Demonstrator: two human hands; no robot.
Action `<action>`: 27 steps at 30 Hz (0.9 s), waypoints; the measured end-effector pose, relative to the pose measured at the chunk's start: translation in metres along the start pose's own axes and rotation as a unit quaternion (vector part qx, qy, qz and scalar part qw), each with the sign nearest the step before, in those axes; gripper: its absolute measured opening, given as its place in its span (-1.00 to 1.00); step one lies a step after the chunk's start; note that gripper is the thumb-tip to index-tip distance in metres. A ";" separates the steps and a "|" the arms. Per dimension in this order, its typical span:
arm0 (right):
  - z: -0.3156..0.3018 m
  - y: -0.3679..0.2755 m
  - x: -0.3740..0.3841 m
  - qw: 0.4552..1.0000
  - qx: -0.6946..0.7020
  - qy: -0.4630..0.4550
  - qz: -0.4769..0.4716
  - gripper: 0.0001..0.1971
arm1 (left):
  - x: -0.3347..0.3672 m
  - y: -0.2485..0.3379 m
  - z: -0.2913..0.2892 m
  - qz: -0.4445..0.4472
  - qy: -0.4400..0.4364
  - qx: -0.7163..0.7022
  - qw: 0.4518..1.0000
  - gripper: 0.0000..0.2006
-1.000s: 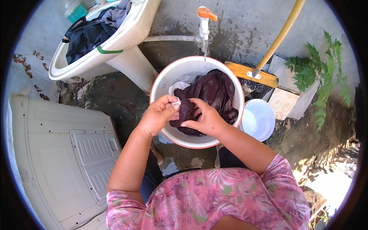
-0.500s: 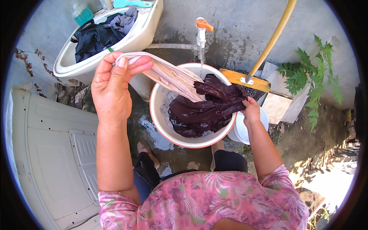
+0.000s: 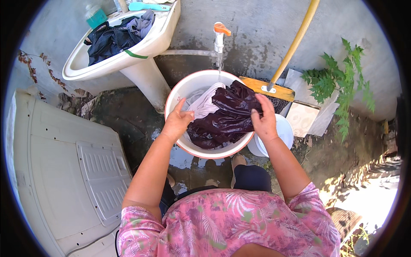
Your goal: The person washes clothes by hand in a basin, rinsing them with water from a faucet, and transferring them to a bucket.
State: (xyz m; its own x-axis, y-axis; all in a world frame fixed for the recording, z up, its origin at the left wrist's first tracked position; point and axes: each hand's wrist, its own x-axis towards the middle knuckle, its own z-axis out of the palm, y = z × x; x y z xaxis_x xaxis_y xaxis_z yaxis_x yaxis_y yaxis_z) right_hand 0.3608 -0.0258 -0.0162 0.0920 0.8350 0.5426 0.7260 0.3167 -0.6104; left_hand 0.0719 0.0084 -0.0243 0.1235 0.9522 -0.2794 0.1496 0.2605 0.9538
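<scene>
A white tub with a red rim (image 3: 227, 153) holds wet dark maroon cloth (image 3: 227, 124) and a pale pinkish-white cloth (image 3: 205, 102). At the tub's left side is my left hand (image 3: 176, 123), fingers apart, its thumb close to the pale cloth's edge. My right hand (image 3: 265, 124) is over the right rim beside the maroon cloth, thumb and fingers spread; whether they touch the cloth is hard to make out. From the tap (image 3: 219, 38) with an orange handle, water runs down into the back of the tub.
On the left stand a white pedestal sink (image 3: 150, 85) with dark clothes (image 3: 113, 43) and a white appliance panel (image 3: 77, 150). A wooden broom (image 3: 282, 92) leans behind a white bucket (image 3: 282, 132) at the right. A green plant (image 3: 338, 81) grows by the wall.
My left hand has come down from the upper left and let go of the stretched pale cloth, which now lies in the tub. My right hand has released the maroon cloth.
</scene>
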 end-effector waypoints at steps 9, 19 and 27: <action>0.058 -0.025 0.038 0.970 0.027 -0.220 0.099 -0.71 | 0.023 -0.010 0.037 0.185 0.009 0.315 0.931 -0.35; -0.048 -0.130 0.117 0.890 0.434 -0.090 0.109 -0.86 | 0.009 0.063 0.027 0.104 -0.006 0.084 0.991 -0.53; -0.103 -0.131 0.129 0.804 0.585 -0.011 0.102 -0.86 | 0.011 0.019 -0.028 0.020 0.104 0.110 0.988 -0.62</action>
State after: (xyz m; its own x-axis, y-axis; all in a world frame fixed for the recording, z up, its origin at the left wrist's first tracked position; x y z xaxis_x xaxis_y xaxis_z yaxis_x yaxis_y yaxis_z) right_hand 0.3478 -0.0060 0.1927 0.1068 0.9271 0.3592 -0.4426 0.3678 -0.8178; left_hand 0.0490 0.0281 -0.0056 -0.0664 0.9794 -0.1909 0.3605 0.2019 0.9106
